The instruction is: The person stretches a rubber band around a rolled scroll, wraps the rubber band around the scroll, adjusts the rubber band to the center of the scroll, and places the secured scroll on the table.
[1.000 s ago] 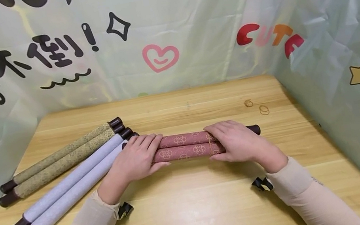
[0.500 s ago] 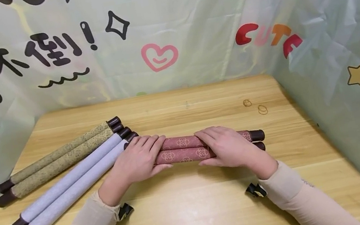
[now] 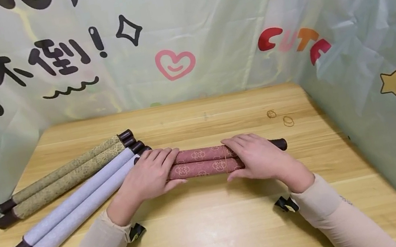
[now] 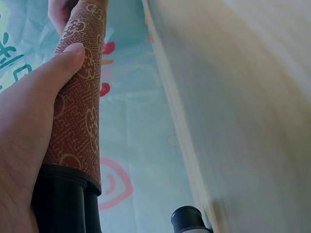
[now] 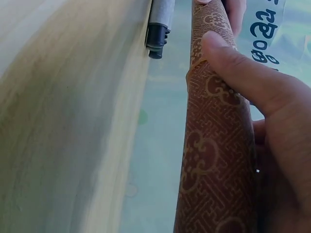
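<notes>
A red scroll [image 3: 202, 168] with a gold pattern, rolled from both ends into two parallel rolls, lies crosswise between my hands. Curled over its left part, my left hand [image 3: 151, 173] grips both rolls, the thumb along the near side. My right hand [image 3: 258, 156] holds the right part in the same way, and one dark end knob [image 3: 279, 144] sticks out beyond it. A thin rubber band [image 3: 226, 159] circles the rolls at the right fingertips. In the right wrist view this band [image 5: 194, 66] sits by the thumb tip. Two dark knobs [image 4: 60, 201] show below the left palm.
To the left on the wooden table [image 3: 217, 235] lie a lavender scroll [image 3: 80, 201] and a tan patterned scroll [image 3: 71, 169], the lavender one's far end close to my left hand. Loose rubber bands [image 3: 288, 121] lie at the back right. Printed cloth [image 3: 220, 66] hangs behind.
My right hand slid left along the scroll over the rubber band, then back right, leaving the band showing slightly farther left. The scroll's right end dipped nearer and came back. My left hand kept its grip.
</notes>
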Available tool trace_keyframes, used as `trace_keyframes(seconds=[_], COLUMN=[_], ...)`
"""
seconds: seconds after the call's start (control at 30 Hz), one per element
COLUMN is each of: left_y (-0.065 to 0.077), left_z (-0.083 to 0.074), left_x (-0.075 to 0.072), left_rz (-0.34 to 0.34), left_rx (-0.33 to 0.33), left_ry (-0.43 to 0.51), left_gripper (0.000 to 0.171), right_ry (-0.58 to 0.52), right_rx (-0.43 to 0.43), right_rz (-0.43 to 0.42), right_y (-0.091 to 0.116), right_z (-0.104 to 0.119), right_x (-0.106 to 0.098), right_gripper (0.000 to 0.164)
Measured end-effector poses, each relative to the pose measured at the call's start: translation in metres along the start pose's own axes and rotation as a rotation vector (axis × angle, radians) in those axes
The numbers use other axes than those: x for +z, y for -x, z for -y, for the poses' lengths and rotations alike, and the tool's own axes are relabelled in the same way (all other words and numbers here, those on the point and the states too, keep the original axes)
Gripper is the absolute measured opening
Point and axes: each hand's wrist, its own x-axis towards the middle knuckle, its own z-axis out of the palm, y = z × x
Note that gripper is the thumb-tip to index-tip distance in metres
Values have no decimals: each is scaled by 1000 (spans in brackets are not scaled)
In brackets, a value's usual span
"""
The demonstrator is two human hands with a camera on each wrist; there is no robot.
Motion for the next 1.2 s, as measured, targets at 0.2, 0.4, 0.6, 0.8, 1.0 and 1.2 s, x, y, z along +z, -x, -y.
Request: trace_keyframes(seconds=[0.2, 0.4, 0.6, 0.8, 1.0, 1.2], left_y=[-1, -3, -4, -4, -3, -1], left_z=[0, -2, -6, -8, -7, -5], left_x=[-1, -2, -3, -1, -1, -2], left_rz=[-16, 8, 11, 12, 37, 67], left_rx=[9, 13, 14, 17, -2, -25], left_ry=[-8, -8, -4, 8, 13, 17], left_gripper=[85, 85, 84, 84, 85, 86], right_ry=[39, 50, 52, 68, 13, 6], right_rx=[-8, -62, -108, -124, -85, -38], right_rz=[-9, -74, -141, -156, -90, -55], right_y=[-1, -4, -7, -10, -9, -7], right_z=[2, 7, 14, 20, 19, 12], right_x=[2, 7, 12, 14, 9, 3], right_gripper=[85, 84, 85, 89, 97, 98])
